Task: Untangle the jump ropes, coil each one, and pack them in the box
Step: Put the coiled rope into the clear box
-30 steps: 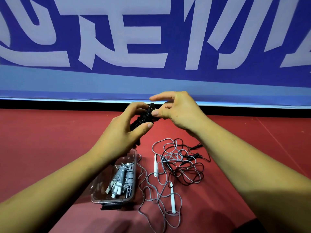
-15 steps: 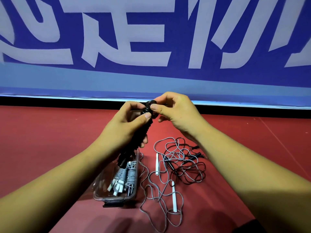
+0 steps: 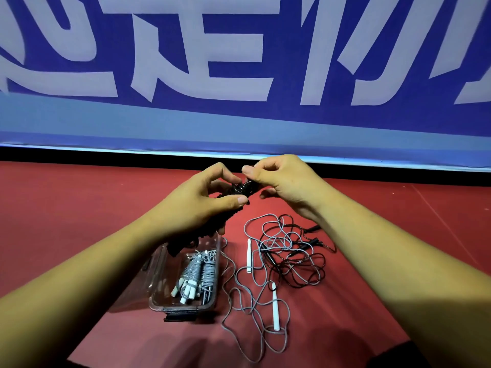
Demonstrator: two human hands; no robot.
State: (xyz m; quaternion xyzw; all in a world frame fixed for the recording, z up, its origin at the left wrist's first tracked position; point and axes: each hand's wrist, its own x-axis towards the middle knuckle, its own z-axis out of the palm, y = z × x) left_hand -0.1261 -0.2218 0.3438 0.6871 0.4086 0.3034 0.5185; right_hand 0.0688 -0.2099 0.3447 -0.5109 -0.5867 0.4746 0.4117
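My left hand (image 3: 198,205) grips a coiled black jump rope (image 3: 237,189) held above the floor; its lower end hangs over the box. My right hand (image 3: 281,179) pinches the rope's top end between thumb and fingers. Below stands a clear plastic box (image 3: 156,285) holding two coiled grey ropes (image 3: 200,272) with white handles. To the right of the box lies a tangle of a grey rope (image 3: 255,296) with white handles (image 3: 275,306) and a black rope (image 3: 300,264) on the red floor.
A red mat (image 3: 79,216) covers the floor. A blue banner with large white characters (image 3: 239,62) stands along the back, with a black strip at its foot. The box's dark latch (image 3: 180,316) faces me.
Both hands have dropped slightly with the black coil. My right hand has shifted from the coil's top to pinching its end, and the left thumb now presses lower on the coil.
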